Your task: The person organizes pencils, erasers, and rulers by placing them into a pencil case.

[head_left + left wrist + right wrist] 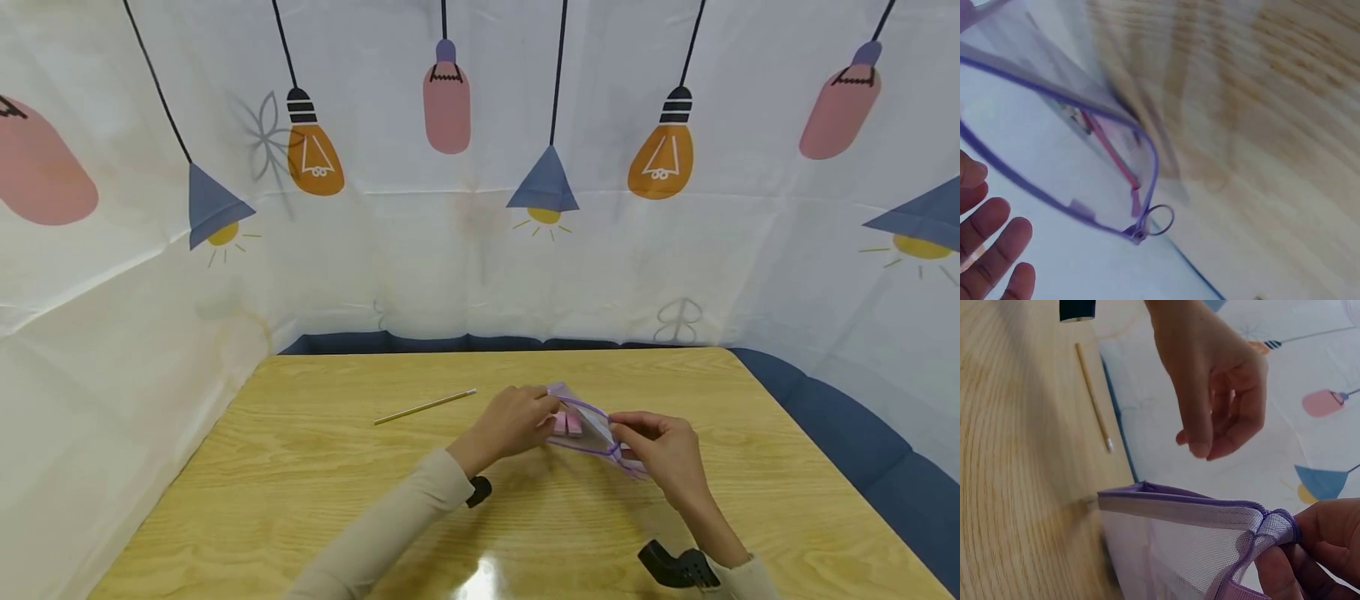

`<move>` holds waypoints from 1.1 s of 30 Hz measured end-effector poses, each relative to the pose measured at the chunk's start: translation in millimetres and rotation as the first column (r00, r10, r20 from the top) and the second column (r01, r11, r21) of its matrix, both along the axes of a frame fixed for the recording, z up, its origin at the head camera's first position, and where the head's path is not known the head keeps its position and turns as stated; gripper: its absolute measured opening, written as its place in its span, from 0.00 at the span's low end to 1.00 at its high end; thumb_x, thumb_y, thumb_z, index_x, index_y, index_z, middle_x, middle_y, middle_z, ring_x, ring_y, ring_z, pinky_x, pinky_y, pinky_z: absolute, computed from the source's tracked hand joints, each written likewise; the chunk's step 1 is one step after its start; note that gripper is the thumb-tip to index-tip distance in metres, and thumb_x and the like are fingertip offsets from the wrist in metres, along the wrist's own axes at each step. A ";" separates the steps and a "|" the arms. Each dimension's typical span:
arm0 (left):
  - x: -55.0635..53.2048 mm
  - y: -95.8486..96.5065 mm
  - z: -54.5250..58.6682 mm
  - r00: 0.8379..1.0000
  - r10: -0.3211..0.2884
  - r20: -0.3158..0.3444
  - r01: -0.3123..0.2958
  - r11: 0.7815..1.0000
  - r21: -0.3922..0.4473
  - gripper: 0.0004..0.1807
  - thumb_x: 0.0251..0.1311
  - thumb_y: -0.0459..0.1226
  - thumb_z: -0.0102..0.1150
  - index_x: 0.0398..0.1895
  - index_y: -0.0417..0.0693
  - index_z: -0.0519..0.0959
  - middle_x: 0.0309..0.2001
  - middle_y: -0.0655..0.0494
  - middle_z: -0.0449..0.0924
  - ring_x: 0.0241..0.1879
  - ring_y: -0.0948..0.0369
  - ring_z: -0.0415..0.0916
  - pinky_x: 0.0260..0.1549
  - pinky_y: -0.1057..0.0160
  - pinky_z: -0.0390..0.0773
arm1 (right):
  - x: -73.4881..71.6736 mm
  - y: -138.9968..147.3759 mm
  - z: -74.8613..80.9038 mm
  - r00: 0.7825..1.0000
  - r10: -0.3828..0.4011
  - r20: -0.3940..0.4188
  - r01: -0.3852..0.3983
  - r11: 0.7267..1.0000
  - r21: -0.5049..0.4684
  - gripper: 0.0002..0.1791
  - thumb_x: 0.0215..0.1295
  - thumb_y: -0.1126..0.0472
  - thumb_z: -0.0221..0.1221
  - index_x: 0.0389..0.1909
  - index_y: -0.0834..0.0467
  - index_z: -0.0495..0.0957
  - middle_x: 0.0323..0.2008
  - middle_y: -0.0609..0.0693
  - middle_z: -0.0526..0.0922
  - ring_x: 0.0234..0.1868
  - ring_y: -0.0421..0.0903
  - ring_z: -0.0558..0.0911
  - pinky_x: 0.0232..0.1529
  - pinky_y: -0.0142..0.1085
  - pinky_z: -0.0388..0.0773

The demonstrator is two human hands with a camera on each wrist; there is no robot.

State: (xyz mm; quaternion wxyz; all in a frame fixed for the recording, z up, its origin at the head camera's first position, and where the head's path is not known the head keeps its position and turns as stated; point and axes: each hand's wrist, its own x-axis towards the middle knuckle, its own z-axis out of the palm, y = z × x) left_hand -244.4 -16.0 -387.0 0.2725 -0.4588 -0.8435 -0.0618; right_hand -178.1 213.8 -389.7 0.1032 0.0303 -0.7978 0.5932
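Note:
A purple-edged mesh zip pouch [592,421] stands with its mouth spread above the wooden table. My right hand [663,454] pinches one end of its edge between thumb and fingers, as the right wrist view shows up close. My left hand [517,421] hovers over the opposite end of the mouth. In the right wrist view the left hand [1219,400] is apart from the pouch, fingers loosely bent around nothing. Two pink pieces [567,424] show at the pouch. A slim pinkish-red item [1110,150] lies inside it; its kind is unclear. A small ring [1160,220] hangs at one corner.
A pencil [425,407] with a white end lies on the table [300,467], left of the hands. Behind the table hangs a white cloth [465,267] printed with lamps. Dark blue padded seating [840,433] borders the right side.

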 end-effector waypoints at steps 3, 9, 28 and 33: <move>3.0 -7.0 5.0 1.000 0.002 -0.016 -0.001 0.999 0.032 0.01 0.58 0.36 0.61 0.31 0.50 0.79 0.28 0.60 0.75 0.23 0.65 0.70 0.20 0.68 0.67 | -0.3 -0.3 -0.9 1.000 0.005 0.000 -0.005 1.000 0.002 0.16 0.62 0.61 0.66 0.44 0.70 0.82 0.38 0.63 0.84 0.31 0.44 0.84 0.29 0.36 0.82; 7.9 -19.5 14.9 1.000 0.025 -0.013 -0.024 0.998 0.061 0.05 0.55 0.35 0.64 0.34 0.50 0.79 0.32 0.57 0.76 0.28 0.62 0.73 0.24 0.64 0.71 | -1.4 -0.8 -2.2 1.000 0.009 -0.012 -0.009 1.000 0.002 0.15 0.62 0.62 0.66 0.44 0.70 0.83 0.38 0.64 0.84 0.31 0.44 0.84 0.29 0.37 0.82; 24.2 -48.0 25.2 0.996 0.080 -0.049 -0.075 0.993 0.093 0.07 0.56 0.38 0.65 0.39 0.51 0.80 0.36 0.57 0.76 0.35 0.60 0.74 0.33 0.57 0.76 | -2.0 -3.0 -3.0 1.000 0.014 -0.012 -0.014 1.000 0.007 0.14 0.62 0.64 0.65 0.44 0.70 0.82 0.38 0.65 0.83 0.30 0.43 0.84 0.29 0.37 0.82; 25.7 -57.1 29.0 0.991 0.113 -0.066 -0.102 0.984 0.143 0.09 0.55 0.37 0.66 0.39 0.49 0.80 0.36 0.56 0.76 0.35 0.57 0.74 0.35 0.55 0.76 | -1.3 -3.8 -2.9 1.000 0.016 -0.005 -0.016 1.000 -0.003 0.15 0.62 0.64 0.65 0.45 0.71 0.82 0.37 0.65 0.83 0.30 0.43 0.84 0.29 0.37 0.82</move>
